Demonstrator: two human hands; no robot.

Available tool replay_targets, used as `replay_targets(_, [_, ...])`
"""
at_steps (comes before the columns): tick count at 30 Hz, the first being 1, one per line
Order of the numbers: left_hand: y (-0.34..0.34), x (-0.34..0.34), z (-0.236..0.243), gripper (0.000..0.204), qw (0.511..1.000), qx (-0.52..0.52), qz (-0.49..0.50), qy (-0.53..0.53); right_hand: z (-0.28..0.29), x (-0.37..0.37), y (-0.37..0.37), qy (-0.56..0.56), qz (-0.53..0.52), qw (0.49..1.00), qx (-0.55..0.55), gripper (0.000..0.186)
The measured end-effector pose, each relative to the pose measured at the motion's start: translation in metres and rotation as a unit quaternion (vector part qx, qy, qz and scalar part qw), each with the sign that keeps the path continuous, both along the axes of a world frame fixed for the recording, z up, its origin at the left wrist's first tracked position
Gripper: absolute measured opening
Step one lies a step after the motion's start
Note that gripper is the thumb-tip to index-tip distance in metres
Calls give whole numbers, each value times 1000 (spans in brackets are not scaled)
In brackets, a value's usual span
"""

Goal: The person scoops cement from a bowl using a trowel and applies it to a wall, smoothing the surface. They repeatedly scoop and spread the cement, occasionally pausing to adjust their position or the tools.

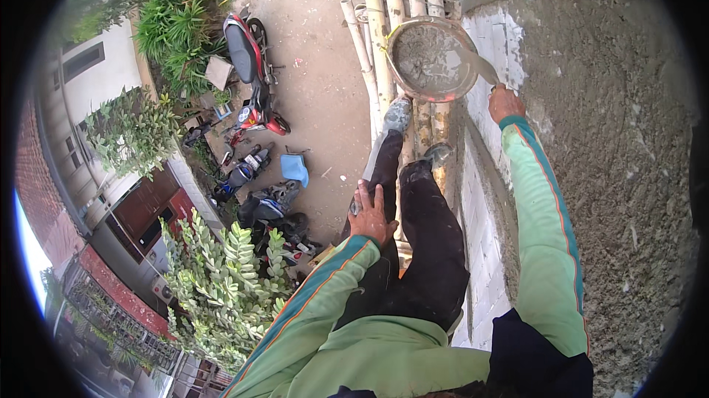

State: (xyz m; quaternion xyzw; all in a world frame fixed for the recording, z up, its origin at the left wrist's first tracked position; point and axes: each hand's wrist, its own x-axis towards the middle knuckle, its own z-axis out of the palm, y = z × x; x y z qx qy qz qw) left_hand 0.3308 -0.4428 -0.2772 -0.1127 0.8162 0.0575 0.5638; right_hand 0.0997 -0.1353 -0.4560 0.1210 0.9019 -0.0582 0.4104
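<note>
My right hand [506, 105] is closed round the handle of a trowel [484, 67], whose blade reaches over the rim of a round bucket [430, 95]. Wet grey mortar [421, 55] fills much of that bucket, and part of the blade's tip is hard to make out against it. The bucket stands on bamboo poles [377, 14] just ahead of my feet. My left hand [371, 215] rests with spread fingers on my left thigh or knee and holds nothing.
A wall with rough grey render [598, 125] and bare pale blocks [484, 235] rises close on my right. Far below on the left, a red motorcycle [251, 66], other motorbikes, a blue chair [294, 170] and leafy shrubs [218, 291] stand on the ground.
</note>
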Motion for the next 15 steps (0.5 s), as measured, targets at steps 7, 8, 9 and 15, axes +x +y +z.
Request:
replay_targets(7, [-7,-7,-29,102,999,17,-39,14,-125,-53,-84,6,58,998,-23,34])
replay_targets(8, [-8,-4,-28,101,1000,7,-22,-2,-94,-53,-97,-28,131,990,-50,34])
replay_targets(9, [-8,-4,-28,100,1000,6,-10,-13,-68,-51,-98,-28,167,984,-46,34])
replay_targets(15, [-8,-3,-34,98,999,8,-37,-10,-57,-108,-105,85,173,981,15,21])
